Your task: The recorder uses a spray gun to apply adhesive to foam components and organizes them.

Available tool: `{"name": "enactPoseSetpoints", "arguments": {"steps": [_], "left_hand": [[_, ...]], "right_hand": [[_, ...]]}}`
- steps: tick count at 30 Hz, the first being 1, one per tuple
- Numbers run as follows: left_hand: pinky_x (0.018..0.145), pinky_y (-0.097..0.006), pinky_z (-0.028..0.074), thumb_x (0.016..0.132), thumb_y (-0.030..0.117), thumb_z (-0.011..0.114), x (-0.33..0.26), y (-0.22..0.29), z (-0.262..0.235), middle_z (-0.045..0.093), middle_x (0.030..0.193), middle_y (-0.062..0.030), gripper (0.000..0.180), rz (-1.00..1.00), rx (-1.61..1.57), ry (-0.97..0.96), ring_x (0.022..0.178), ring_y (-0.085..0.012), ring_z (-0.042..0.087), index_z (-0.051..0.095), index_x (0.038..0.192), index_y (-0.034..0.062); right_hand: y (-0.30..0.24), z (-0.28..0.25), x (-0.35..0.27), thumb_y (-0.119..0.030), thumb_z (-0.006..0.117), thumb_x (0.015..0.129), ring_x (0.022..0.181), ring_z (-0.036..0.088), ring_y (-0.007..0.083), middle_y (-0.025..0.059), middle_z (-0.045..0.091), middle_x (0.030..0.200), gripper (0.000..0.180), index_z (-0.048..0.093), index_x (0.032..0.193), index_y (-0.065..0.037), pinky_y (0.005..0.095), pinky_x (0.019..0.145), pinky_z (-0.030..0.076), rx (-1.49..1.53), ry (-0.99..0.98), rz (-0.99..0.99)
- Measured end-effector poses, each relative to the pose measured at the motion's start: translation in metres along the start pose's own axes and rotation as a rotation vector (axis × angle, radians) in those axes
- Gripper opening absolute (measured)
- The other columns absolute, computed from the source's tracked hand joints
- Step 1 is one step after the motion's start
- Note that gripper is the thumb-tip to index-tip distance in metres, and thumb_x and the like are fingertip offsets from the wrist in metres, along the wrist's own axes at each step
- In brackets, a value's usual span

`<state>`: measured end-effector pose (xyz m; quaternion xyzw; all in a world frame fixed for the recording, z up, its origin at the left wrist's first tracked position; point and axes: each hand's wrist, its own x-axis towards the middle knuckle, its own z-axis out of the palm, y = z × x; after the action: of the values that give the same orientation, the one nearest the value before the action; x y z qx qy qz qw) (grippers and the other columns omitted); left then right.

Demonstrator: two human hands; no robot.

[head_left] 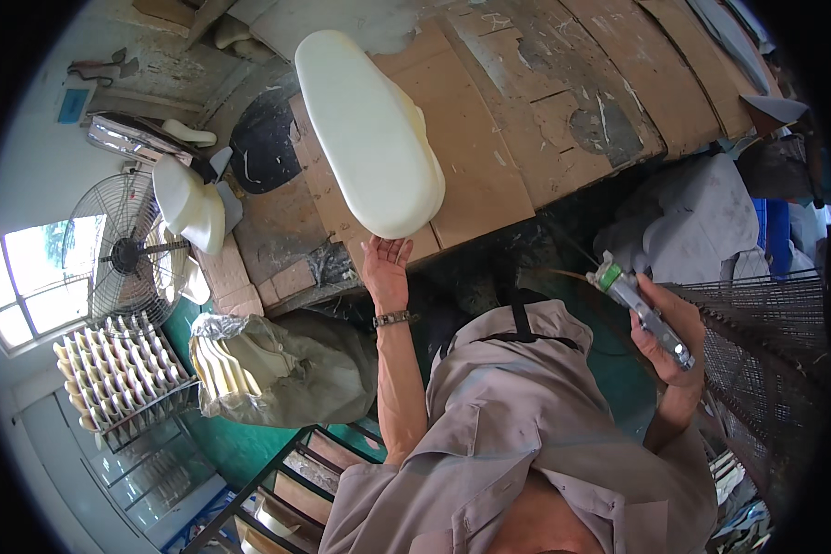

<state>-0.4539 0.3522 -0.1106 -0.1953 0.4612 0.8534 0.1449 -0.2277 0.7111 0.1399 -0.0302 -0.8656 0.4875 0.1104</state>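
Observation:
A long, rounded off-white foam pad lies on the cardboard-covered table in front of me. At its near end is my left hand, palm up with fingers stretched out. The fingertips reach the pad's edge; whether they support it from below is hidden. Off to the right, away from the pad, my right hand is wrapped round a silver-and-green hand tool. The tool's exact kind cannot be made out. A thin orange-brown line, perhaps a hose, runs close to its green end.
Cardboard sheets cover the table. On the left stand a fan, a rack of pale curved pieces and a sack of similar pieces. A dark mesh basket and grey cloth lie to the right.

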Motion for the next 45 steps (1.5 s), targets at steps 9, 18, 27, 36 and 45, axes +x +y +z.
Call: {"name": "enactPoseSetpoints", "arguments": {"steps": [9,18,27,36,45], "left_hand": [[0.102,-0.048,0.051,0.106,0.049,0.043,0.006,0.003,-0.004,0.064,0.118,-0.0117,0.055,0.007,-0.060,-0.040,0.109,-0.0269,0.064,0.051,0.132,0.0018],[0.105,-0.050,0.050,0.105,0.051,0.046,0.007,-0.001,-0.005,0.063,0.119,-0.0141,0.057,0.010,-0.076,-0.077,0.111,-0.0285,0.063,0.052,0.129,-0.0001],[0.100,-0.045,0.053,0.107,0.048,0.044,0.008,0.000,-0.001,0.064,0.116,-0.0113,0.053,0.029,-0.088,-0.077,0.106,-0.0245,0.064,0.053,0.130,0.0006],[0.100,-0.040,0.054,0.106,0.034,0.051,0.022,0.010,0.004,0.064,0.125,-0.0114,0.041,0.013,-0.170,-0.202,0.113,-0.0245,0.064,0.054,0.131,0.0023],[0.102,-0.035,0.049,0.093,0.004,0.069,0.036,0.035,0.031,0.063,0.129,-0.0075,0.045,-0.040,-0.157,-0.429,0.118,-0.0190,0.061,0.051,0.135,0.0016]], "right_hand": [[-0.008,0.003,0.015,-0.006,0.073,0.078,0.067,0.063,0.0199,0.0136,0.063,0.082,0.055,0.061,0.130,0.007,0.0289,0.061,0.048,0.196,-0.214,-0.050],[-0.011,-0.004,0.013,-0.001,0.075,0.074,0.067,0.063,0.0206,0.0131,0.063,0.081,0.061,0.060,0.134,0.004,0.0291,0.061,0.049,0.196,-0.223,-0.056],[-0.011,0.003,0.004,-0.015,0.075,0.081,0.078,0.066,0.0208,0.0164,0.068,0.093,0.054,0.062,0.129,0.008,0.0290,0.071,0.051,-0.010,0.112,0.128],[-0.042,0.019,0.010,-0.014,0.072,0.085,0.082,0.067,0.0190,0.0144,0.069,0.093,0.053,0.060,0.131,0.008,0.0282,0.075,0.051,0.044,0.034,0.165],[-0.070,0.091,0.027,-0.010,0.066,0.091,0.085,0.067,0.0190,0.0130,0.071,0.095,0.050,0.055,0.137,0.008,0.0296,0.079,0.052,0.105,0.032,0.126]]}}
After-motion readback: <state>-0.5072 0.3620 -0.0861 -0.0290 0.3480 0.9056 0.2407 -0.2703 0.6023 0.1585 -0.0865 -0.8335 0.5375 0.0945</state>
